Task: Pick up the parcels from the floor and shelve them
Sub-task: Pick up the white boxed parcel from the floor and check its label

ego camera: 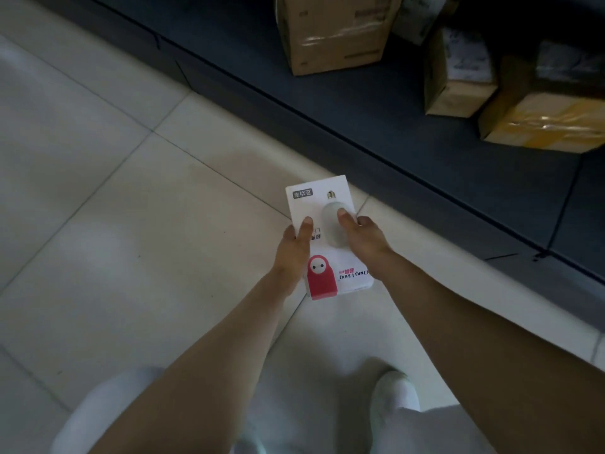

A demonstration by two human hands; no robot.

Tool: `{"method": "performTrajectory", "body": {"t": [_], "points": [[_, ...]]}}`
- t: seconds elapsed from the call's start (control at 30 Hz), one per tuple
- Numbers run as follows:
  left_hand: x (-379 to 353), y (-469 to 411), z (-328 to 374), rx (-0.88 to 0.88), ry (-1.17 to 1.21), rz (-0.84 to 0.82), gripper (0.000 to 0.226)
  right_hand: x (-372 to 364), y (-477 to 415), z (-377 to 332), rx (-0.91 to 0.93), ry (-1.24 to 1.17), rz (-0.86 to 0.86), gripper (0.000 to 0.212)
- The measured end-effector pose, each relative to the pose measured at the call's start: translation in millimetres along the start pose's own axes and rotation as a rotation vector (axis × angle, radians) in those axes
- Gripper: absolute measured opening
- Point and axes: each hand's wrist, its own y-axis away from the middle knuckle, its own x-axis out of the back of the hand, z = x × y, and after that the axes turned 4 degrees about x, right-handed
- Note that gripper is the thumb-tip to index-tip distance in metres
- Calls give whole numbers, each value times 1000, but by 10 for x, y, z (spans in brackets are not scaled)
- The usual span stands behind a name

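A white light-bulb box (pixel 319 204), printed with a bulb picture and a red cartoon figure, is held in front of me above the tiled floor. My left hand (pixel 294 250) grips its left edge with the thumb on top. My right hand (pixel 363 240) grips its right edge, thumb pressed on the bulb picture. The dark low shelf (pixel 425 139) runs diagonally beyond the box, to the upper right.
Several brown cardboard parcels stand on the shelf: a large one (pixel 334 31), a smaller one (pixel 458 80) and a yellow-taped one (pixel 546 122). Pale floor tiles (pixel 114 191) spread to the left. My white shoe (pixel 393 394) shows below.
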Motion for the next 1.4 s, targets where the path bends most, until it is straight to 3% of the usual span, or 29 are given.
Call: {"method": "performTrajectory", "body": {"t": [0.2,0.4,0.63,0.8,0.93,1.0,1.17,1.4], "points": [[330,853,788,-61,47,54,43,269,820,-784,85,-8,38,58],[833,1979,1836,-111,90,147,37,601,1817,-1815,155,19,62,78],[1347,3296,2999,-177,128,159,44,1143,3014,-3028,260,78,81,54],[1658,4175,3736,-214,178,193,44,1499,3846,-3820,393,44,70,56],[1884,4828,4323,-270,169,231,38,1701,4499,-4361,490,-13,18,75],[2008,5096,4591,-319,148,253,44,1795,4780,-4597,561,-50,14,67],[2317,5673,5068,-479,131,315,54,1928,5368,-5092,735,-123,33,55],[2628,6188,5247,-545,205,430,50,1900,5951,-5400,922,-148,-3,53]]}}
